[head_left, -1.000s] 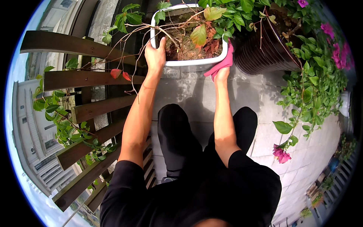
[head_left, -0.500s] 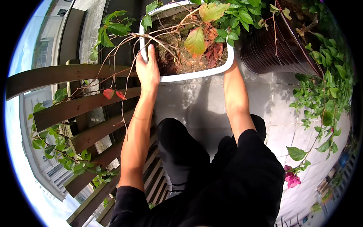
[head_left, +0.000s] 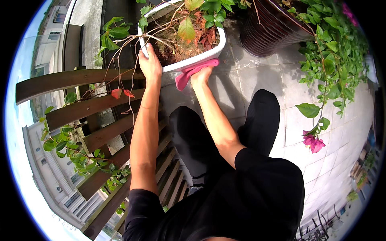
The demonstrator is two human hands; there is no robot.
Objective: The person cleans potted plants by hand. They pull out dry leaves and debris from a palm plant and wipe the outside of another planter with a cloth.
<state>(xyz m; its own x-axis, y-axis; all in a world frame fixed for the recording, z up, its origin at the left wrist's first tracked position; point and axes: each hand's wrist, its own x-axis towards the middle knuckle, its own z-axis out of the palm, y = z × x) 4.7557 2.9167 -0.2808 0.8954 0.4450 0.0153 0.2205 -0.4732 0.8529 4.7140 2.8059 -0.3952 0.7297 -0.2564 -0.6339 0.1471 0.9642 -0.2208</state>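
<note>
A white rectangular planter (head_left: pixel 192 62) holds soil, dry leaves and a woody vine with green and yellowing leaves. My left hand (head_left: pixel 150 67) grips its left near corner, the thumb resting up on the rim and the other fingers out of sight outside the wall. Against the planter's near wall, just below the rim, my right hand (head_left: pixel 202 76) presses a folded pink cloth (head_left: pixel 183 79). The fingers of that hand are partly hidden by the cloth.
A slatted brown wooden fence (head_left: pixel 82 114) runs along my left, with vine stems (head_left: pixel 130 90) trailing over it. A dark ribbed pot (head_left: pixel 267 30) stands right of the planter. A leafy branch with pink flowers (head_left: pixel 313 142) hangs at the right above the grey tiled floor (head_left: pixel 257 78).
My right hand has moved from the planter's right side to its near wall, and the pink cloth has come into sight. My left hand keeps its hold on the left corner.
</note>
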